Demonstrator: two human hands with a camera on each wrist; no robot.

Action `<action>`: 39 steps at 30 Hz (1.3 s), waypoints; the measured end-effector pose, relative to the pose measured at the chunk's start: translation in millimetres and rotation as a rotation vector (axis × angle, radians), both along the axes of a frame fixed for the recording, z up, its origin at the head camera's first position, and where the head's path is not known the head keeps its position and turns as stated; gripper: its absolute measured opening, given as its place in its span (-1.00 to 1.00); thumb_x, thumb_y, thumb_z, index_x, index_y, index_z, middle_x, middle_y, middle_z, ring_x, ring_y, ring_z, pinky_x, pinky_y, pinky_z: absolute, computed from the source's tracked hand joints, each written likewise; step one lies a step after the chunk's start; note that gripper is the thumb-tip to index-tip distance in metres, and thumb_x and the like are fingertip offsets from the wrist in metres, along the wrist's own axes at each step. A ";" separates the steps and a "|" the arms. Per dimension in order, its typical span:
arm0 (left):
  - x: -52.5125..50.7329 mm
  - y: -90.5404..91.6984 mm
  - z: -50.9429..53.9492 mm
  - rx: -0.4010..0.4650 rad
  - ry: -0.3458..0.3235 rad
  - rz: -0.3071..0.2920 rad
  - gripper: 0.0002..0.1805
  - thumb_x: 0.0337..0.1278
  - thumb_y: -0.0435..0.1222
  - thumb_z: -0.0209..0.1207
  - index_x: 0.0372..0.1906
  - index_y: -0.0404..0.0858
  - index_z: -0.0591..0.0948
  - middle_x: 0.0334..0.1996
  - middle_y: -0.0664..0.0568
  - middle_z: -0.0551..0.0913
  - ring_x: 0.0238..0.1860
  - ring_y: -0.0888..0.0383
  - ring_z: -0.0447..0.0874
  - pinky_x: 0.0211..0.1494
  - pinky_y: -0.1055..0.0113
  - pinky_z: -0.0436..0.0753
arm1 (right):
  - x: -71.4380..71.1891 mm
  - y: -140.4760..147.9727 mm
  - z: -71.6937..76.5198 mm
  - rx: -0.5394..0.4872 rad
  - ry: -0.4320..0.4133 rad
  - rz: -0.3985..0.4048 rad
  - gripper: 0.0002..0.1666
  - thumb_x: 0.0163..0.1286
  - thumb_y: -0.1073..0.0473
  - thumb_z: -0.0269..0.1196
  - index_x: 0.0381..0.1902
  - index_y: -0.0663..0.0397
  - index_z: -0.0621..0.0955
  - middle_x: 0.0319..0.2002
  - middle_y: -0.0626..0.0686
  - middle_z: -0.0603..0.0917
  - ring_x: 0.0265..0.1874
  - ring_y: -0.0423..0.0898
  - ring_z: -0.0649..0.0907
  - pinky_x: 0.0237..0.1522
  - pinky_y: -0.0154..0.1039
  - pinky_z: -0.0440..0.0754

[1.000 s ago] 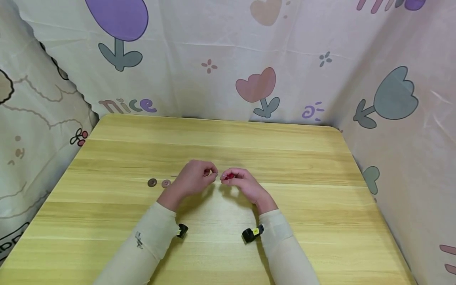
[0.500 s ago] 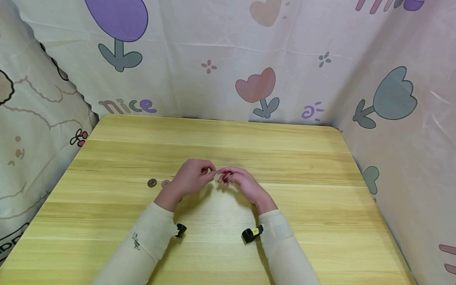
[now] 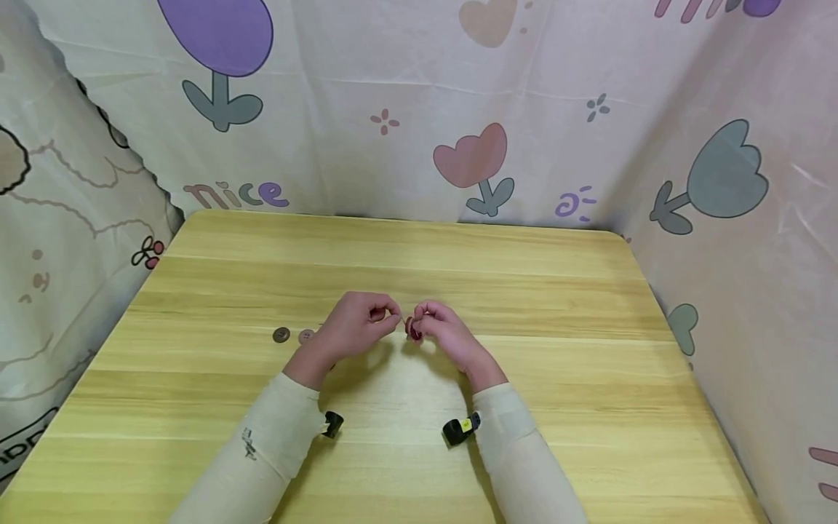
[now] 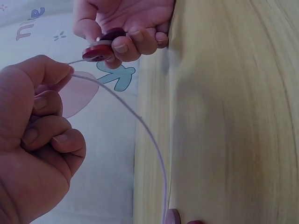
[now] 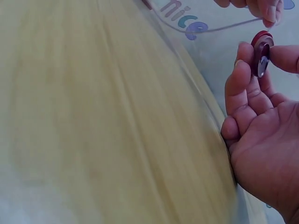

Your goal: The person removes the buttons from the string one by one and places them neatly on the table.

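My left hand (image 3: 356,322) pinches a thin pale cord (image 4: 148,126) between thumb and forefinger. From those fingertips the cord's long part curves down toward the table, and a short length runs to a red button (image 4: 97,52). The right hand (image 3: 450,336) holds this button together with a dark button (image 4: 113,33) and a paler one between them. In the right wrist view the small stack of buttons (image 5: 262,57) sits between thumb and curled fingers. How the cord passes through the holes is hidden. Both hands are close together above the table.
On the wooden table (image 3: 556,306), a brown button (image 3: 281,335) and a pinkish button (image 3: 305,336) lie left of the left hand. A red piece (image 4: 195,222) is cut off at the left wrist view's lower edge. Printed cloth (image 3: 366,160) hangs behind the table.
The right fingers reached to the left fingertips at the cord, then drew back a little. The buttons in the right hand have turned and show more. The left hand has hardly moved.
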State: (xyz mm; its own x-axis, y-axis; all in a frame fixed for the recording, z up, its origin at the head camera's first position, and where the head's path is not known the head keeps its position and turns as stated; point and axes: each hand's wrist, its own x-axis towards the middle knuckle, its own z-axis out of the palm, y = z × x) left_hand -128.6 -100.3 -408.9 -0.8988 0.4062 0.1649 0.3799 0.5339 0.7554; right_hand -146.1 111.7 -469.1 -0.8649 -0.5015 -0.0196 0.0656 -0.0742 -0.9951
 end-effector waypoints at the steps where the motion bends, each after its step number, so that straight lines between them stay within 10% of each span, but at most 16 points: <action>1: 0.2 0.4 0.3 0.006 0.001 -0.002 -0.91 0.25 -0.32 0.25 -0.33 -0.13 0.73 -0.74 0.18 0.30 -0.67 0.26 0.16 -0.48 0.29 0.31 | 0.0 -0.7 0.2 -0.007 -0.004 -0.002 -0.96 0.31 0.37 0.03 -0.29 0.19 0.42 -0.39 0.12 0.59 -0.32 0.03 0.59 -0.15 -0.09 0.52; 12: 1.2 3.9 -5.8 -0.007 -0.036 -0.026 -0.88 0.28 -0.34 0.21 -0.30 -0.24 0.74 -0.73 0.16 0.33 -0.67 0.27 0.18 -0.50 0.33 0.31 | 0.5 -4.5 2.6 -0.015 -0.028 -0.055 -0.90 0.15 0.43 -0.01 -0.37 0.21 0.40 -0.49 0.05 0.49 -0.45 -0.05 0.49 -0.29 -0.22 0.47; 19: 2.7 5.8 -9.4 -0.008 -0.051 -0.016 -0.89 0.29 -0.34 0.21 -0.28 -0.23 0.73 -0.73 0.15 0.31 -0.68 0.25 0.17 -0.51 0.32 0.29 | 1.3 -3.5 3.6 0.002 0.017 -0.066 -0.89 0.39 0.39 -0.01 -0.34 0.28 0.46 -0.47 0.09 0.48 -0.42 0.01 0.47 -0.21 -0.18 0.43; 39: 3.3 3.2 -16.9 0.024 -0.058 0.082 -0.87 0.30 -0.38 0.19 -0.36 -0.13 0.65 -0.55 0.12 0.47 -0.57 0.17 0.35 -0.42 0.25 0.42 | 0.9 6.8 -5.0 0.105 0.114 0.073 -0.79 0.47 0.31 0.17 -0.12 0.37 0.67 -0.26 0.39 0.62 -0.25 0.13 0.58 -0.08 -0.12 0.52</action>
